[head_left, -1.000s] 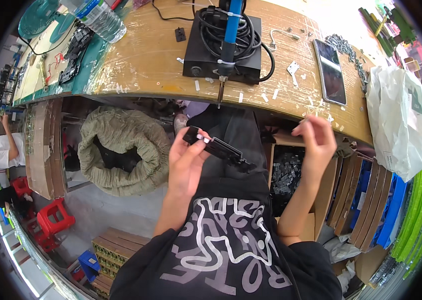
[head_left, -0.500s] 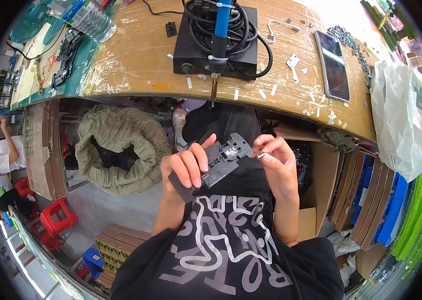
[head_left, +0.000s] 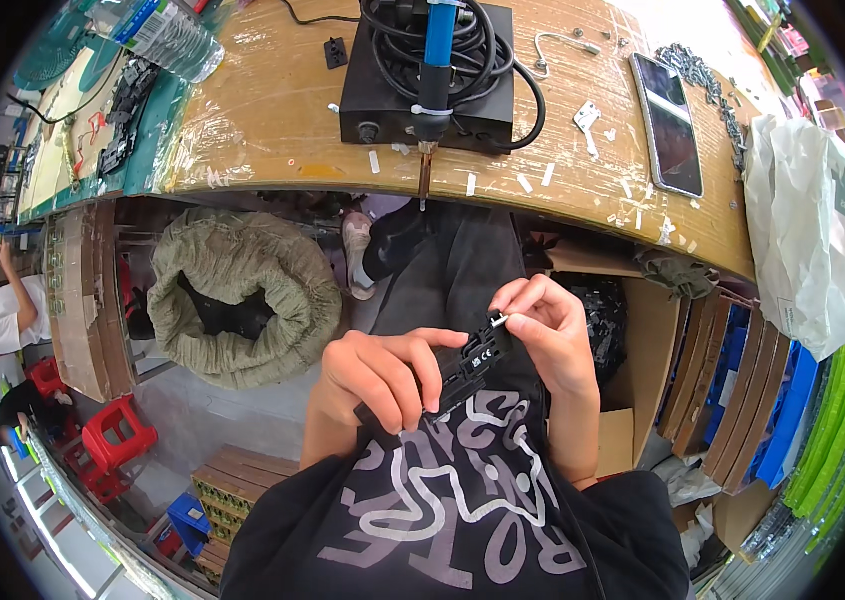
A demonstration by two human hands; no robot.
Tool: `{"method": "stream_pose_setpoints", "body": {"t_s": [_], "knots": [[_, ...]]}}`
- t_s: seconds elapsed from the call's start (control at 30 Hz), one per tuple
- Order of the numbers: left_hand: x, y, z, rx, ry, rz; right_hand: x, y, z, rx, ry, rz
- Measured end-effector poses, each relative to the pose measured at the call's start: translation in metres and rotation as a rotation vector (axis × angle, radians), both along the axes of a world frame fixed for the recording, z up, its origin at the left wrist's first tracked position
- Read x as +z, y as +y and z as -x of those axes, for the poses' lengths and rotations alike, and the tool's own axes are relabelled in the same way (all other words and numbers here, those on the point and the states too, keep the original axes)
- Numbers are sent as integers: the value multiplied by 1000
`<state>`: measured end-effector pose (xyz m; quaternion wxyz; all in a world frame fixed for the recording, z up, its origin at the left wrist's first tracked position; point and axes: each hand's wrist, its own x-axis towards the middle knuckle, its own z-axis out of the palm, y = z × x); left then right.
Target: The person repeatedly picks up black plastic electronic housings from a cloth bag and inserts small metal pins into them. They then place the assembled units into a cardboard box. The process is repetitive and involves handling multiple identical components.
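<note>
A narrow black plastic housing (head_left: 473, 366) is held tilted over my lap, its right end raised. My left hand (head_left: 373, 378) is closed round its lower left part, with the index finger stretched along the top. The fingers of my right hand (head_left: 551, 325) pinch a small silvery-white piece (head_left: 500, 321) at the housing's upper right end. Whether that piece is seated in the housing or only touches it, I cannot tell. Just beyond my hands, a blue-handled soldering iron (head_left: 436, 60) hangs tip down over the table edge.
The iron rests against a black box with coiled cable (head_left: 358, 125) on the wooden table (head_left: 263, 130). A phone (head_left: 676, 140), small metal parts (head_left: 693, 70) and a white plastic bag (head_left: 808, 235) lie right. A green fabric-lined bin (head_left: 243, 360) stands left below. A person (head_left: 18, 310) sits far left.
The housing has been turned from its broad face to a narrow edge and shifted slightly right. My right fingers have brought the small silvery piece up against its end.
</note>
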<state>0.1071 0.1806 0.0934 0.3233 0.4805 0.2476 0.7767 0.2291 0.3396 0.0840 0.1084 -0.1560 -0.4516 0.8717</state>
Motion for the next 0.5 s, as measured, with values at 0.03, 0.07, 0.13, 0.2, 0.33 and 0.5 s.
{"method": "stream_pose_setpoints", "body": {"t_s": [0.03,0.07,0.13,0.2,0.33,0.5], "knots": [[2,0,-1,3,10,7,0,1,-1,14,5,3],[3,-1,-1,5,21,14,0,2,-1,29,10,7],[5,-3,-1,4,56,32,-1,4,-2,60,14,11],[6,-3,-2,-3,85,36,-2,6,-4,94,13,12],[8,-4,-2,-11,113,30,-1,7,-4,142,-2,1],[13,-6,-5,5,118,80,-2,6,-5,149,-25,12]]}}
